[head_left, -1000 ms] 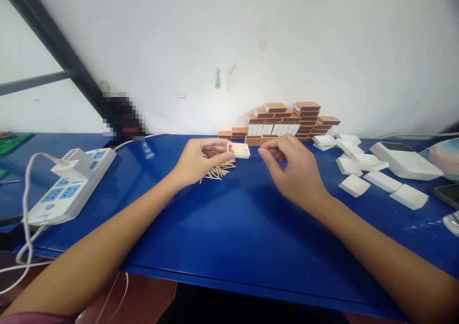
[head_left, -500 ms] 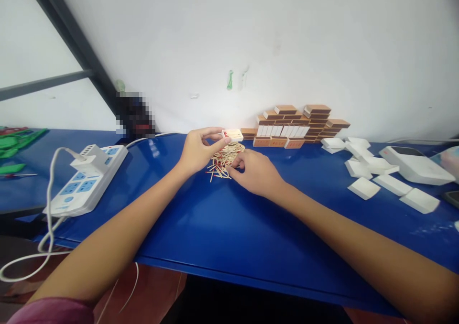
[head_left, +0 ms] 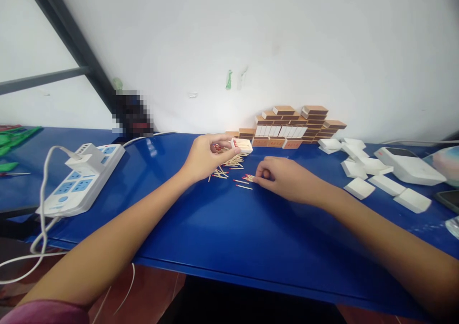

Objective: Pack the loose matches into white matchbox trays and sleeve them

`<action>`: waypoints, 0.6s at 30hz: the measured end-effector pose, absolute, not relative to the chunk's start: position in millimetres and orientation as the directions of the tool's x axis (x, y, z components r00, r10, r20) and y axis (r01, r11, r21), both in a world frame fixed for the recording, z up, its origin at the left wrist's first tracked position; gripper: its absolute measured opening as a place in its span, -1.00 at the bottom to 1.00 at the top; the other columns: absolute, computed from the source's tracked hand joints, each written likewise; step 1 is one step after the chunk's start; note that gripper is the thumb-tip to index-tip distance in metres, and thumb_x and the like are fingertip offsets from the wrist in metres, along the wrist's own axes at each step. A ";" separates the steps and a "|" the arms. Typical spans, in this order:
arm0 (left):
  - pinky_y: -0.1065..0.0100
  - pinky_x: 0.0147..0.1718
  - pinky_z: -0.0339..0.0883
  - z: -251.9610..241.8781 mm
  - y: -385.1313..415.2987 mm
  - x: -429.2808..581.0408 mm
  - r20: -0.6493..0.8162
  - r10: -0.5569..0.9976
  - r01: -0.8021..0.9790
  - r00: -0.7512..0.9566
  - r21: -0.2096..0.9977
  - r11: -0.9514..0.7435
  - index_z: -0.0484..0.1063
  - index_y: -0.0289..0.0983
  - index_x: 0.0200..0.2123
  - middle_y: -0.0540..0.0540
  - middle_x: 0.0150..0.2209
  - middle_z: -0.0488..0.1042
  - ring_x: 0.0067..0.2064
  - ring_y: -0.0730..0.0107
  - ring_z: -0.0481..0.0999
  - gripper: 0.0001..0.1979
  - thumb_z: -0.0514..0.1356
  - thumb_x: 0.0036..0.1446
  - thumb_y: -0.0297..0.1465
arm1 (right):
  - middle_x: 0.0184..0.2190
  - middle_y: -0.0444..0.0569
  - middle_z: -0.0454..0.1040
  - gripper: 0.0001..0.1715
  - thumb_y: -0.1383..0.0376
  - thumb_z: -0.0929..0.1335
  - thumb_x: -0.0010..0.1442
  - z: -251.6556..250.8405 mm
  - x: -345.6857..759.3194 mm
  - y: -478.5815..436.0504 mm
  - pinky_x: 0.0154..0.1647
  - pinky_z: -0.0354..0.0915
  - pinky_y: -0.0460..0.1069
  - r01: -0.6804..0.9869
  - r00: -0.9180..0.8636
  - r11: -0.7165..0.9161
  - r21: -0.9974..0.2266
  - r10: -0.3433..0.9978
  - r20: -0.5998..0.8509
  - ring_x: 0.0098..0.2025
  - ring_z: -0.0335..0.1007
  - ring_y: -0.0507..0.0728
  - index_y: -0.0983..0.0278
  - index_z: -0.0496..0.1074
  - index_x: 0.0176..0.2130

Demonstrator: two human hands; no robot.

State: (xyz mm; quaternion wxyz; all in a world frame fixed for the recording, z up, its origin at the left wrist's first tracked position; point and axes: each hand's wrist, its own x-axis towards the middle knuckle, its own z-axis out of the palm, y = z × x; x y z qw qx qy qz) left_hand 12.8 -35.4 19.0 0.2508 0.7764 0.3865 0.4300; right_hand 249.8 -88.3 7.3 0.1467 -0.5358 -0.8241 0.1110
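Between the thumb and fingers of my left hand (head_left: 206,156) is a small white matchbox tray (head_left: 244,145) with red-headed matches in it. Under and beside that hand lies a heap of loose matches (head_left: 234,161) on the blue table (head_left: 215,228). To the right, my right hand (head_left: 274,176) is closed in a pinch on several matches (head_left: 248,177), their red heads pointing left. Two single matches (head_left: 244,187) lie on the table just left of its fingertips. My right hand is apart from the tray.
Stacked brown matchboxes (head_left: 297,128) stand against the wall. Several white trays (head_left: 358,166) lie scattered to the right, beside a white device (head_left: 410,165). A white power strip (head_left: 81,183) with a looped cable sits on the left, near green items (head_left: 17,142).
My right hand has moved right, away from the heap, with matches in its pinch. A few matches now lie apart from the heap. My left hand has shifted slightly right and down with the tray.
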 end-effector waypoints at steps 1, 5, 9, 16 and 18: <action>0.25 -0.21 0.45 18.6 -38.8 14.7 0.472 0.809 0.390 0.350 0.712 -0.584 0.66 -0.22 -0.02 -0.12 -0.21 0.70 -0.23 0.31 0.59 -0.64 0.42 0.14 -0.21 | -0.42 -0.07 0.49 -0.71 0.11 0.41 0.29 7.6 256.4 -89.2 -0.41 0.15 0.04 0.842 -0.388 0.399 -0.362 0.915 0.107 -0.42 0.34 0.12 0.19 0.46 -0.41; 0.23 -0.16 0.46 14.3 -47.0 19.9 0.464 0.786 0.415 0.408 0.673 -0.613 0.67 -0.19 -0.04 -0.13 -0.15 0.69 -0.13 0.26 0.58 -0.69 0.43 0.13 -0.27 | -0.42 -0.07 0.47 -0.62 -0.02 0.37 0.32 4.2 272.0 -91.1 -0.40 0.17 0.03 0.801 -0.383 0.376 -0.466 0.920 0.084 -0.42 0.31 0.10 0.20 0.48 -0.34; 0.26 -0.19 0.45 8.7 -47.7 21.1 0.463 0.773 0.432 0.434 0.646 -0.629 0.67 -0.19 -0.04 -0.10 -0.21 0.69 -0.16 0.27 0.56 -0.68 0.45 0.12 -0.29 | -0.34 -0.03 0.47 -0.64 0.02 0.31 0.39 0.8 282.1 -93.3 -0.36 0.20 0.03 0.792 -0.413 0.416 -0.446 0.904 0.109 -0.38 0.33 0.11 0.21 0.45 -0.30; 0.19 -0.08 0.42 5.3 -49.2 21.8 0.479 0.731 0.447 0.486 0.582 -0.679 0.64 -0.18 0.02 -0.06 -0.23 0.69 -0.11 0.22 0.56 -0.64 0.43 0.16 -0.26 | -0.27 0.01 0.45 -0.79 0.20 0.31 0.38 3.6 297.5 -91.2 -0.30 0.24 0.03 0.831 -0.391 0.406 -0.380 0.912 0.119 -0.32 0.37 0.14 0.21 0.44 -0.28; 0.15 -0.01 0.41 4.2 -50.2 22.5 0.477 0.727 0.452 0.494 0.573 -0.684 0.64 -0.19 0.01 -0.07 -0.21 0.70 -0.10 0.20 0.57 -0.65 0.43 0.16 -0.25 | -0.27 0.00 0.45 -0.82 0.22 0.31 0.38 3.8 300.2 -89.8 -0.29 0.25 0.02 0.830 -0.390 0.410 -0.378 0.911 0.131 -0.30 0.38 0.14 0.21 0.45 -0.26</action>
